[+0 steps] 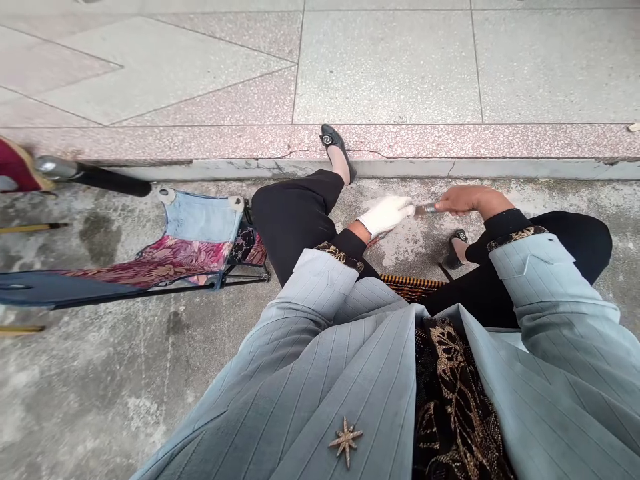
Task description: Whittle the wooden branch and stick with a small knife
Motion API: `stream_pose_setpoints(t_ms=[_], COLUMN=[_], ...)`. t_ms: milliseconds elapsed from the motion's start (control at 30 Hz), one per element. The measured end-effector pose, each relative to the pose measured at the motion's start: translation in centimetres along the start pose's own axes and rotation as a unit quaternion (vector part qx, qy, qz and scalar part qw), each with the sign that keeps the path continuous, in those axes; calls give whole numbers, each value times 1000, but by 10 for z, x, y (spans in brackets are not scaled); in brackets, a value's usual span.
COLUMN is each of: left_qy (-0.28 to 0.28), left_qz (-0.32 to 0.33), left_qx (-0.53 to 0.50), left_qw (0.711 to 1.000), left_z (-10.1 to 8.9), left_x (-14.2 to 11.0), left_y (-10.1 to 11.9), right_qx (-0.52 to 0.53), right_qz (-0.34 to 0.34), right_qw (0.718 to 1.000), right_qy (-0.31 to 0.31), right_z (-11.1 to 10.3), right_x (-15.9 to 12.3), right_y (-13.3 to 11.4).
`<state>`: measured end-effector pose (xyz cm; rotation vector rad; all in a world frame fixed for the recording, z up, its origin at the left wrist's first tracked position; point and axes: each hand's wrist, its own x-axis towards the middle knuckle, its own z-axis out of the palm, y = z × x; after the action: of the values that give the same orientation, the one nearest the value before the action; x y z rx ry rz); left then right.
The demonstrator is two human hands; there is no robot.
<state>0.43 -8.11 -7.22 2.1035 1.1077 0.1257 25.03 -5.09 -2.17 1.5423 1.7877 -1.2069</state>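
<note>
1. Rough grey ground point(150, 400) runs along a pink-edged step point(425, 140).
2. A folding chair point(145, 263) with flowery cloth stands on the left.
3. The left hand point(386, 216) is in white cloth – its fingers bend, but I can't tell if they grip anything.
4. The bare right hand point(473, 200) is closed around a small metal tool point(426, 209).
5. That tool is between both hands – its far end is right by the left fingertips.

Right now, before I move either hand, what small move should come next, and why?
Probably ease the gloved left hand slightly back from the metal-looking tool: its end sits close by those fingertips, and the bare right hand grips its other end. What the tool is, I can't tell.
</note>
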Motion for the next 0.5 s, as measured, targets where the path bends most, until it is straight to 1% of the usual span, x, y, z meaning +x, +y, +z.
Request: stream_pose_setpoints(t_ms=[33, 67, 133, 167, 200, 267, 333, 400, 500], left_qy=[-8, -15, -24, -24, -23, -11, 1, 8, 12], left_qz=[10, 17, 21, 18, 15, 12, 19, 24, 22], left_qx=[-20, -43, -89, -107, -121, -140, -153, -158, -143], left_qw=[1000, 999, 996, 994, 992, 990, 988, 987, 989], left_z=[2, 3, 4, 4, 4, 4, 4, 4, 3], left_x=[0, -1, -1, -1, 0, 0, 1, 3, 4], left_y=[3, 6, 8, 8, 8, 5, 1, -2, -3], right_qx=[36, 86, 201, 256, 304, 375, 410, 423, 416], right_qz=[7, -1, -53, -92, -131, -200, -242, -264, -270], right_qw=[998, 991, 962, 942, 921, 884, 861, 851, 855], right_qy=[53, 105, 179, 196, 203, 194, 178, 162, 154], right_z=[-2, -4, -9, -11, -12, -15, -16, -16, -15], right_x=[0, -2, -9, -14, -19, -29, -36, -40, -43], right_y=[-1, -2, -5, -6, -8, -10, -10, -9, -7])
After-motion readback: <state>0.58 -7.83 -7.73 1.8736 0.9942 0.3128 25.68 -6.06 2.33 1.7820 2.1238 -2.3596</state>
